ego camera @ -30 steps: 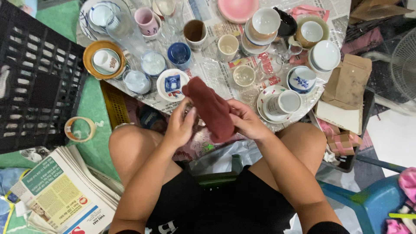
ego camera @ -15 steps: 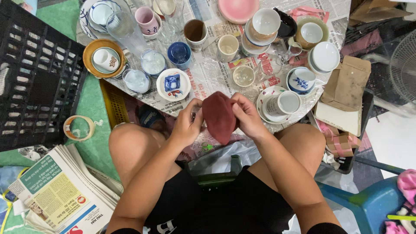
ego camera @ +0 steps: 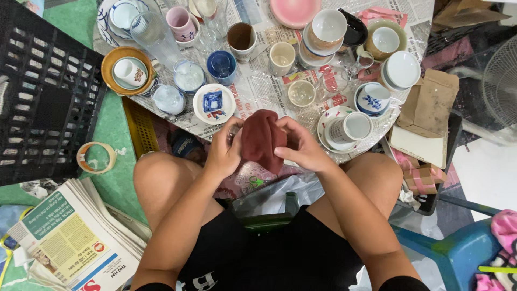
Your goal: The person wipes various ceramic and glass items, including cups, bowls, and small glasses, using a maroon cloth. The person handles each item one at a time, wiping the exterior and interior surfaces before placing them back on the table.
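While one second ago it stood long and upright, the dark red cloth (ego camera: 262,139) now sits bunched low between both hands. Left hand (ego camera: 223,153) and right hand (ego camera: 301,148) each pinch it closed, seemingly around a small glass (ego camera: 233,132), over the newspaper-covered table (ego camera: 258,91).

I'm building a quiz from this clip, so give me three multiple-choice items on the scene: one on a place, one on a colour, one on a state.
1. Where does the roll of tape lie?
A. on the green floor mat beside the black crate
B. on the newspaper-covered table
C. on the blue stool

2. What colour is the cloth held in both hands?
A. white
B. dark red
C. yellow

3. How is the white cup on the patterned saucer by the right hand?
A. upright
B. upside down
C. on its side

Answers: 1 A, the tape rests on the mat next to the crate. 2 B, the cloth between the left hand and the right is maroon. 3 C, its open mouth faces sideways on the saucer.
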